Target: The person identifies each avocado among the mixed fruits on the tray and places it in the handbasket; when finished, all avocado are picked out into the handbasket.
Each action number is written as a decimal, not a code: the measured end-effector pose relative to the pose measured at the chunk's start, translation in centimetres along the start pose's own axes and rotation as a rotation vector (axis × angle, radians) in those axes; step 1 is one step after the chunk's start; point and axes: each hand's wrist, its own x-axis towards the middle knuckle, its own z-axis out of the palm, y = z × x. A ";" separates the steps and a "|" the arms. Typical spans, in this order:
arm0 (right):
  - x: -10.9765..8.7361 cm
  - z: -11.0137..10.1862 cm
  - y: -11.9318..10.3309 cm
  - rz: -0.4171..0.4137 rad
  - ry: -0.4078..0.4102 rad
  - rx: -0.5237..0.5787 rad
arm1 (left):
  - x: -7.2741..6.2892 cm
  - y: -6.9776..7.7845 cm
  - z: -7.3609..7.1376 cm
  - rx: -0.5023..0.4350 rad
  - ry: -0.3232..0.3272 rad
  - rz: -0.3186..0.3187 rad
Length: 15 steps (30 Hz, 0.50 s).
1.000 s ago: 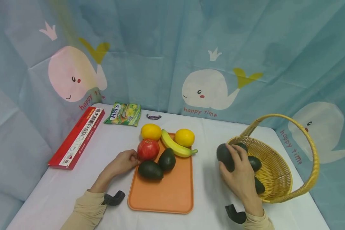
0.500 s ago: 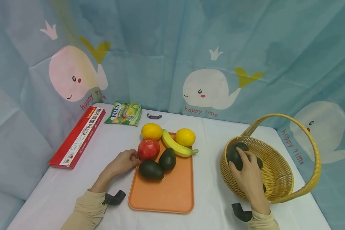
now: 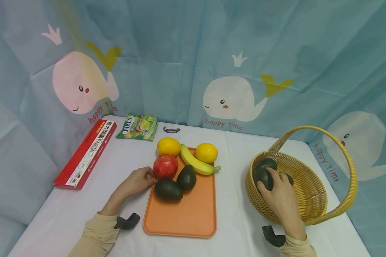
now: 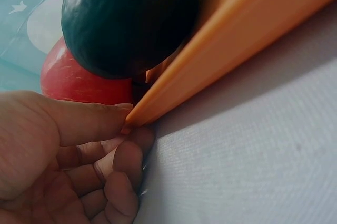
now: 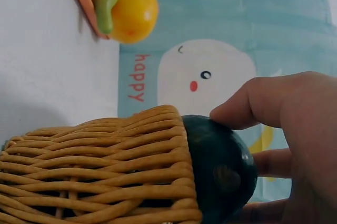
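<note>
Head view: left hand (image 3: 140, 181) pinches the orange tray (image 3: 180, 222), right hand (image 3: 279, 192) grips an avocado (image 3: 262, 177) inside the basket (image 3: 260, 204). Loosened grip could drop it

The tray (image 3: 183, 221) looks to me like smooth plastic with a soft sheen. On it, the avocados (image 3: 168, 189) have dark, glossy skins. Right of it, the basket (image 3: 260, 203) is ridged, wicker-like weave. Left of it lies a cardboard-looking box (image 3: 85, 155); behind it, a shiny film bag (image 3: 138, 127). Beneath it, the cloth (image 3: 234, 200) is matt.
</note>
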 end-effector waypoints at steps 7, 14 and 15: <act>0.1 0.0 -0.1 -0.053 -0.009 -0.021 | 0.0 0.0 0.0 0.002 0.007 0.001; 0.1 0.3 0.0 -0.099 0.024 -0.047 | 0.0 0.0 0.1 0.002 0.005 -0.003; 0.1 0.3 0.0 -0.088 0.012 -0.051 | 0.0 0.1 0.1 0.002 0.004 -0.006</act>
